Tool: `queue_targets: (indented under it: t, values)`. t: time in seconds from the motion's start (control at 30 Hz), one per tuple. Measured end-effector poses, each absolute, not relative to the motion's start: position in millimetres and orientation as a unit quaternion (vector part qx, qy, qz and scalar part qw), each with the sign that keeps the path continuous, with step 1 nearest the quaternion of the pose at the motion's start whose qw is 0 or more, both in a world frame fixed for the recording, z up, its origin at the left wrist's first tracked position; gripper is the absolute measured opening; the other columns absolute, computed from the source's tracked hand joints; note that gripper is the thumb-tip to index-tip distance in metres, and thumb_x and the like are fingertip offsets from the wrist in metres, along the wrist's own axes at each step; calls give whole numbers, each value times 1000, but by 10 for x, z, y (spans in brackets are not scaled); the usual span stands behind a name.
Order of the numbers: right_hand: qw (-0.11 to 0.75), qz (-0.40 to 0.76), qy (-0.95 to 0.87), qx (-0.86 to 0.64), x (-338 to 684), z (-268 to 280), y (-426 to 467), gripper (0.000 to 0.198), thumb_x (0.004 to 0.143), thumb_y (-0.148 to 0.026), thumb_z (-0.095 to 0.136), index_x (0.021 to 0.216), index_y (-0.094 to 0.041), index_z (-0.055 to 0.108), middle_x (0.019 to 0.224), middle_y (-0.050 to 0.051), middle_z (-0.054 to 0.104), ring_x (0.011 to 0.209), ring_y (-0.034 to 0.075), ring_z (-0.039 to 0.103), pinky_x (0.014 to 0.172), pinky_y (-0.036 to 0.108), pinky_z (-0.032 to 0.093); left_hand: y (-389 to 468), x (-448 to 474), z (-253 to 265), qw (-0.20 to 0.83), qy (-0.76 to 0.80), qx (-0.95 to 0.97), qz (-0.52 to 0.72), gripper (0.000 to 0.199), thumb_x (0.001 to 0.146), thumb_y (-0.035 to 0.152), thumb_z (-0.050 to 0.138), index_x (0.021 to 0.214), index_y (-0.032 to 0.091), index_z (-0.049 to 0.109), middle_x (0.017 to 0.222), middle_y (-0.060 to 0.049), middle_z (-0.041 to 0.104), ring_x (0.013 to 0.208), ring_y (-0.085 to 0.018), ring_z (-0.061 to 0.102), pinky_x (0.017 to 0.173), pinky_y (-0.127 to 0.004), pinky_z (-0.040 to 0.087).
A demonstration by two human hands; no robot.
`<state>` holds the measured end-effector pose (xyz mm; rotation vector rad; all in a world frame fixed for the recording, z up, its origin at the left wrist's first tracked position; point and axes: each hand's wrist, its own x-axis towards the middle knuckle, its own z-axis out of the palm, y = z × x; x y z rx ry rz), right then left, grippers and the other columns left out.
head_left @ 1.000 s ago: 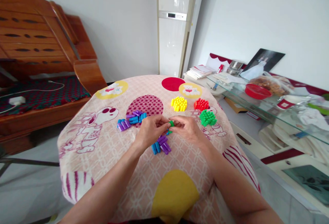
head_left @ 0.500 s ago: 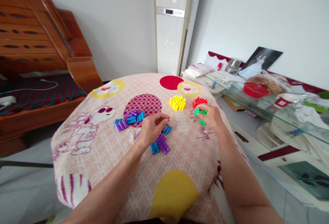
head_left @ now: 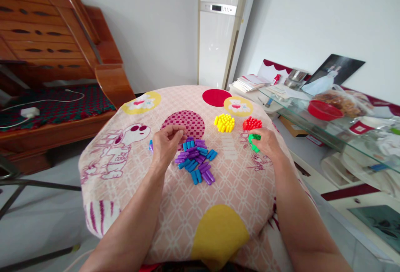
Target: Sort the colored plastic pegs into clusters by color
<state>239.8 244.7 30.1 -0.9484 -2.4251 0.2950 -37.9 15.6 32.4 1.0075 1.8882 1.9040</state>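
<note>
Since half a second ago: blue and purple pegs (head_left: 195, 159) now lie bunched in one heap at the cloth's centre — the separate cluster further left is gone, and the left hand (head_left: 165, 145) has swung to that side.
Left hand: fingers curled at the heap's left edge; whether they pinch a peg, I cannot tell.
Right hand (head_left: 265, 145): cupped over the green pegs (head_left: 253, 140), touching them; grip hidden.
Neighbours: red pegs (head_left: 251, 123) just beyond the green, yellow pegs (head_left: 224, 123) near them, apart.
Surface: patterned tablecloth (head_left: 218, 188) over a round table.
Doing it well: draw single pegs from the mixed heap's rim — keep sorted piles from touching.
</note>
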Motion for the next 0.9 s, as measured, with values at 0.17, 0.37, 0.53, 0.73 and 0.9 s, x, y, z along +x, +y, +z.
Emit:
queue_targets:
  t: [0.17,0.37,0.53,0.73,0.9]
  values:
    - [253,117,-892,-356,2426,282,2462,35,68,-11,57,93,-21,79,94,6,78,84,22,69,79,32,53,153,-380,315,142,644,345,668,23,79,32,64,89,13,70,80,-5,74,65,-15,70,62,-26,59]
    - [218,78,-920,-317,2423,228,2494,31,65,-8,55,79,-20,79,88,8,78,89,25,68,88,38,51,154,-408,298,139,647,342,667,24,79,32,64,91,12,71,79,-5,74,65,-15,70,63,-25,58]
    - [280,85,-916,-274,2358,212,2438,29,72,-11,56,85,-22,79,98,9,78,105,28,67,104,47,47,152,-486,259,105,669,341,652,28,81,33,61,98,13,71,83,-6,74,69,-17,71,68,-28,59]
    - [317,183,-914,-178,1866,160,1866,30,91,-23,54,112,-20,75,111,11,75,107,26,67,99,42,51,245,-228,167,82,693,549,461,30,82,28,65,110,19,72,114,-9,75,106,-24,69,98,-40,54]
    - [252,249,-928,-115,1435,-26,1395,38,94,-18,55,131,-22,64,126,11,69,117,24,63,102,40,50,289,-175,59,80,684,644,334,35,71,13,67,106,18,71,113,-10,73,111,-27,65,103,-45,49]
